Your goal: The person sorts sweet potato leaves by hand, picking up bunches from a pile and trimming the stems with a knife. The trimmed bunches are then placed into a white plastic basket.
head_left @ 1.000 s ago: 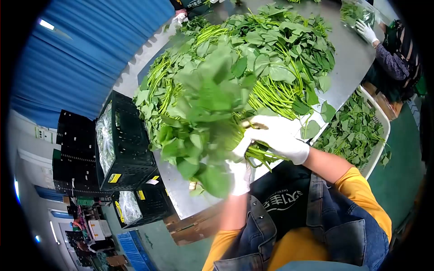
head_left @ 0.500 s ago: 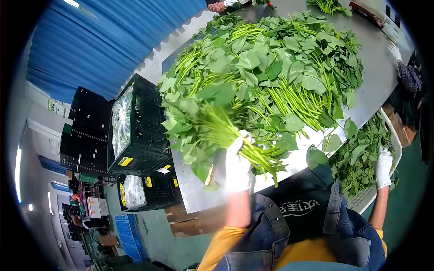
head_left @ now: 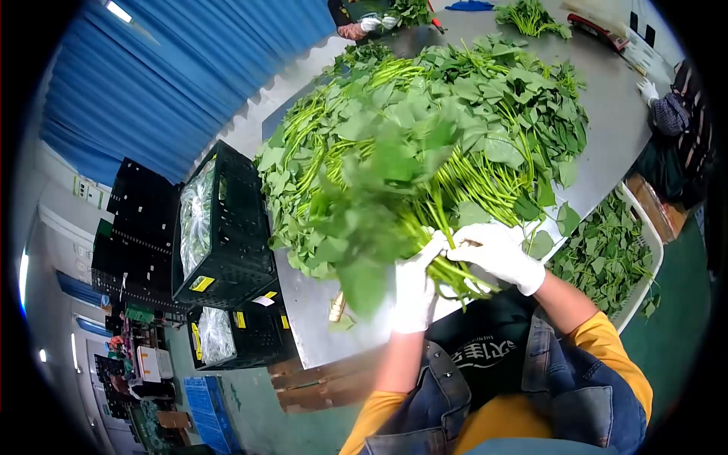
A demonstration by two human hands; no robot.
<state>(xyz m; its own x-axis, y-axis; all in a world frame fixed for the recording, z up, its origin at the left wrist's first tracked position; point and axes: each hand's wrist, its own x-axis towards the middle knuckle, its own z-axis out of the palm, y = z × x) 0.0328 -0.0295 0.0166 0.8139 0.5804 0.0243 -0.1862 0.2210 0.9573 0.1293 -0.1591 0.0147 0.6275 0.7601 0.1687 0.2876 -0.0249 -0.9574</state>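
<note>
My left hand (head_left: 415, 292), in a white glove, is wrapped round the stems of a bunch of leafy greens (head_left: 379, 205), whose leaves are blurred and point up and left. My right hand (head_left: 497, 252), also gloved in white, pinches a stem of the same bunch just right of my left hand. Beyond both hands lies a large pile of leafy greens (head_left: 485, 98) on the metal table (head_left: 318, 334). A small tan object (head_left: 336, 307) rests near the table's front edge, left of my left hand.
A white basket (head_left: 648, 250) of leaves stands at the right. Dark crates (head_left: 227, 262) holding plastic-wrapped goods are stacked at the left. Across the table are another person's gloved hands (head_left: 379, 23); a further person's gloved hand (head_left: 647, 90) is at the far right. A red device (head_left: 597, 32) lies there too.
My right hand has left the white basket and come to the bunch, where it now pinches a stem. My left hand still holds the bunch, now slightly further right.
</note>
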